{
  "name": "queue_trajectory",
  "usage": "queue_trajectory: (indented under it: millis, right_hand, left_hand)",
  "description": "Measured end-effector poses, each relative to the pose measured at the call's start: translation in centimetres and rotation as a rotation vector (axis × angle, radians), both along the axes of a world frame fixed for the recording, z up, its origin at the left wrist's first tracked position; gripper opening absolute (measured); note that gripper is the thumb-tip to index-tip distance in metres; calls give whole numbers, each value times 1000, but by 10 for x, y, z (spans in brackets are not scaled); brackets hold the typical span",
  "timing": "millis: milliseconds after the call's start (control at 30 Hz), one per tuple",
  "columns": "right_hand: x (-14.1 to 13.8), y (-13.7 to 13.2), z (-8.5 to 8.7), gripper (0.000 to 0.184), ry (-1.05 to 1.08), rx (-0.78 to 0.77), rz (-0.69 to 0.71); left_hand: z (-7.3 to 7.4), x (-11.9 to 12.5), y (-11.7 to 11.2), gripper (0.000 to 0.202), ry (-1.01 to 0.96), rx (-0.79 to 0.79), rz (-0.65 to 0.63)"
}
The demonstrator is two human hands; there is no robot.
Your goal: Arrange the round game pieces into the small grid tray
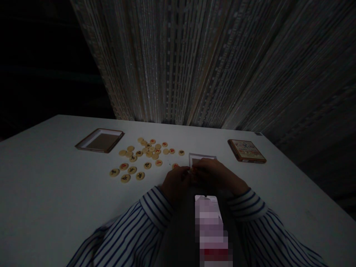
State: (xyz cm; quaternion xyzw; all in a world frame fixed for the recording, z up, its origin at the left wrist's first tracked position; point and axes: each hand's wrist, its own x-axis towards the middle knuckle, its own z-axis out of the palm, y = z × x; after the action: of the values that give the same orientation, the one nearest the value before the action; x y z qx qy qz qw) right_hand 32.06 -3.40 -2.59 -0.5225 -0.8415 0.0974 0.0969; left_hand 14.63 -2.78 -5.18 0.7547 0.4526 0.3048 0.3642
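Both hands meet at the middle of the white table (50,178), fingers curled toward each other. My left hand (175,182) and my right hand (213,173) pinch something small between them that the dim light hides. Just beyond the fingers lies a small pale square tray (202,157). To the left, several round tan game pieces (144,155) with red or black marks are scattered flat on the table; one piece (175,165) lies close to my left fingers. Both sleeves are blue-and-white striped.
A shallow brown box tray (100,140) sits at the back left. A brown printed box lid (246,150) lies at the back right. A phone-like screen (207,207) hangs near my chest. A striped curtain wall (217,63) stands behind the table.
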Motion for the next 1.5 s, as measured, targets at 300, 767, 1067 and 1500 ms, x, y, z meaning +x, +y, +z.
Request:
queue_trajectory:
  millis: [300,767,1067,1500]
  right_hand:
    - [-2,-3,4,16,-4,-13,-2]
    - [-4,-5,8,16,-3,-20,-13]
    - [-3,-4,7,17,6,-13,0]
    - [4,-6,8,20,32,103,-93]
  left_hand:
    - [1,1,1,32,98,21,-25]
    - [-1,0,1,31,64,7,-26]
    - [-4,-1,1,30,57,27,-15]
    - [4,2,0,30,93,33,32]
